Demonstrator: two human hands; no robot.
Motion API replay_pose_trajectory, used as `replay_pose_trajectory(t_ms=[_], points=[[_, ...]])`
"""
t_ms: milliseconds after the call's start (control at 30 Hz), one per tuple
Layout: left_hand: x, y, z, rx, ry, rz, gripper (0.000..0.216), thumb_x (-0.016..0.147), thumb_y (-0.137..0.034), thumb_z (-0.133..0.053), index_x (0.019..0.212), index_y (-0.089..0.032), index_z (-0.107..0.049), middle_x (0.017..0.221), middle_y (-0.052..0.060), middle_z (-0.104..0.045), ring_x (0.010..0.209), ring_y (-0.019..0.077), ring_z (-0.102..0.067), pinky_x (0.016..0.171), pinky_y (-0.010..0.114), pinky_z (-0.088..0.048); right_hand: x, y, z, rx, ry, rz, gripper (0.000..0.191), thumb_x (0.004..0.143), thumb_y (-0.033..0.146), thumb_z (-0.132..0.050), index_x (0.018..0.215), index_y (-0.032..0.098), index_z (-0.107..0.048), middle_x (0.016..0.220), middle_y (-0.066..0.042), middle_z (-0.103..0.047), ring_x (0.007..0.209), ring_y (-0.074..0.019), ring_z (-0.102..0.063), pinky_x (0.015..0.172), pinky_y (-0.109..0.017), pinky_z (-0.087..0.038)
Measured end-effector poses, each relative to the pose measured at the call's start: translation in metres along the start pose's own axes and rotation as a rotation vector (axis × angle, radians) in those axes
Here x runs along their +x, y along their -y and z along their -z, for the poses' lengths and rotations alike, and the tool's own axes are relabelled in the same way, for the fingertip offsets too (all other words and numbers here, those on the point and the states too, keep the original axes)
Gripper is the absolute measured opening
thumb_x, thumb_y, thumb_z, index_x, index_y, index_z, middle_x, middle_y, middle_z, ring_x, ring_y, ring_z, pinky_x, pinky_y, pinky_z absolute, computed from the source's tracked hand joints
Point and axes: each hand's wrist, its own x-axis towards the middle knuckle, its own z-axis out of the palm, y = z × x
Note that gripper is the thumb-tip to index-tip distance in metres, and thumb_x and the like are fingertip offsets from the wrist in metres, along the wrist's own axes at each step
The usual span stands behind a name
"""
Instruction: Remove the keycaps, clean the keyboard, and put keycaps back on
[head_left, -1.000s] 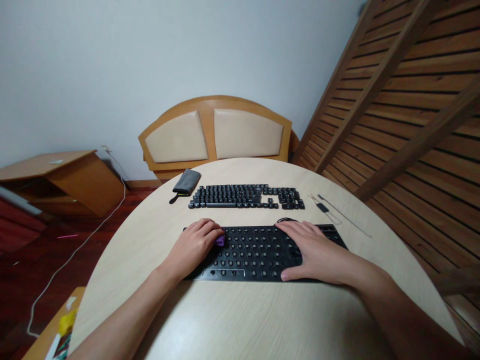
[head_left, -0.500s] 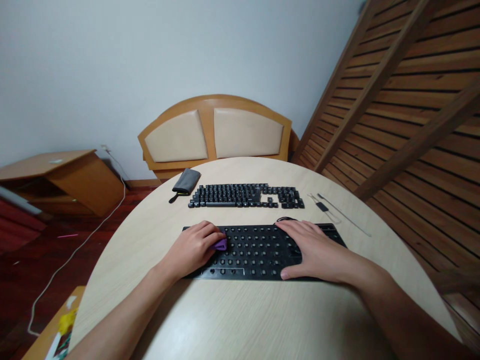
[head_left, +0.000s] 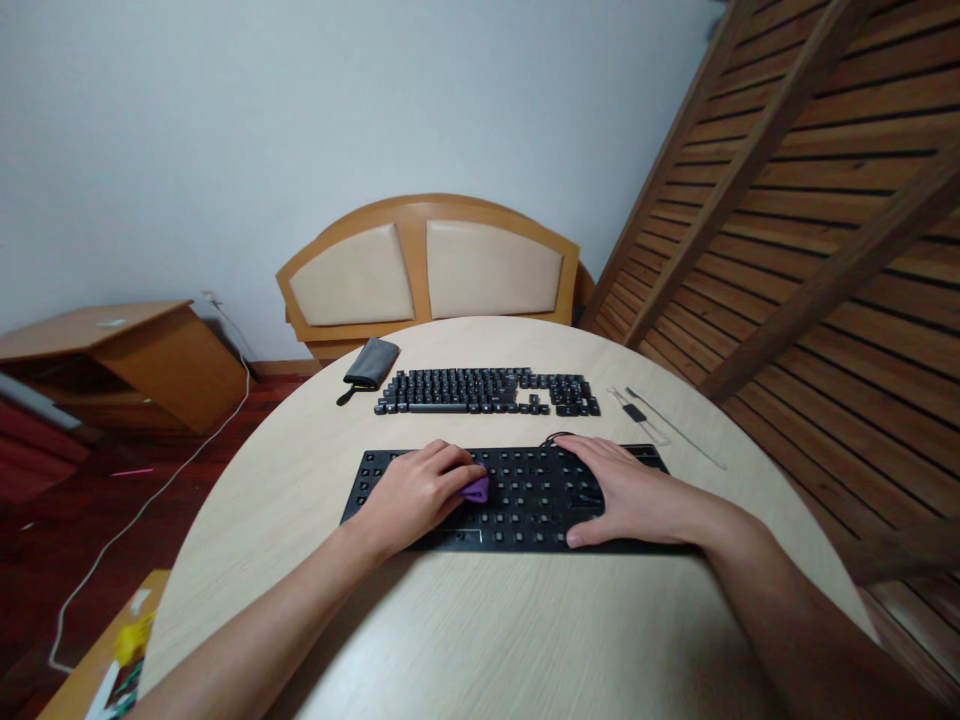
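A black keyboard base (head_left: 517, 500) with its keycaps off lies near the middle of the round table. My left hand (head_left: 424, 490) is closed around a folded purple cloth (head_left: 477, 489) and presses it on the key sockets, left of centre. Across the right part of the base lies my right hand (head_left: 630, 490). Its thumb is at the front edge and its fingers reach the back edge, so it holds the base between them. Behind the base, the loose black keycaps (head_left: 450, 388) are laid out in keyboard order.
A grey pouch (head_left: 373, 362) sits at the table's back left. To the right of the keycaps are a wire tool with a black grip (head_left: 634, 412) and a thin rod (head_left: 679, 428). A wooden headboard (head_left: 420, 260) stands behind the table (head_left: 420, 640), slatted wood at right.
My left hand has slid to the right along the base with the purple cloth, uncovering sockets at the left end. My right hand keeps its place on the base.
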Motion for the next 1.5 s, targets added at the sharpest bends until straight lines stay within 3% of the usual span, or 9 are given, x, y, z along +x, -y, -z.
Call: replay_pose_trajectory(t_ms=[333,633,867,1100,1500], points=[[0.072,-0.043,-0.031,0.031,0.069,-0.115,0.021,0.101,-0.022,-0.058,0.118,-0.017,-0.067,0.106,0.008,-0.068,0.099,0.0229,-0.062,0.081,0.034,-0.056,0.003,0.001,0.0,-0.032,-0.002,-0.005,0.12,0.057,0.075,-0.079,0.155,0.019,-0.037,0.156,-0.017,-0.042,0.145,-0.04,-0.036,0.119,-0.056,-0.03],[0.082,-0.077,-0.035,0.12,0.161,0.161,0.011,0.097,-0.015,-0.057,0.101,-0.011,-0.066,0.102,0.015,-0.066,0.101,0.0298,-0.06,0.085,0.042,-0.054,0.004,0.004,0.0,-0.029,-0.019,-0.009,0.113,0.058,0.065,-0.082,0.151,0.017,-0.041,0.153,-0.019,-0.046,0.143,-0.0399,-0.039,0.119,-0.056,-0.03],[0.088,-0.079,-0.022,0.137,0.224,0.261,0.013,0.097,-0.012,-0.056,0.101,-0.011,-0.069,0.101,0.016,-0.068,0.1,0.0301,-0.063,0.078,0.04,-0.057,0.003,0.007,0.0,-0.008,-0.022,-0.015,0.109,0.059,0.06,-0.082,0.151,0.02,-0.041,0.153,-0.018,-0.047,0.142,-0.0413,-0.039,0.118,-0.059,-0.029],[0.066,-0.058,-0.005,0.167,0.272,0.302,0.019,0.096,-0.008,-0.054,0.102,-0.014,-0.071,0.1,0.014,-0.068,0.098,0.0282,-0.063,0.074,0.036,-0.059,0.004,0.006,0.001,-0.029,-0.009,-0.015,0.108,0.061,0.061,-0.081,0.151,0.016,-0.041,0.154,-0.018,-0.045,0.143,-0.0399,-0.039,0.119,-0.056,-0.03],[-0.013,-0.005,0.007,0.243,0.238,0.41,0.028,0.093,-0.005,-0.053,0.11,-0.018,-0.071,0.1,0.01,-0.066,0.097,0.0277,-0.061,0.072,0.034,-0.057,0.003,0.009,0.004,-0.031,0.008,-0.014,0.106,0.064,0.061,-0.08,0.152,0.018,-0.04,0.155,-0.017,-0.044,0.143,-0.041,-0.038,0.119,-0.057,-0.029]])
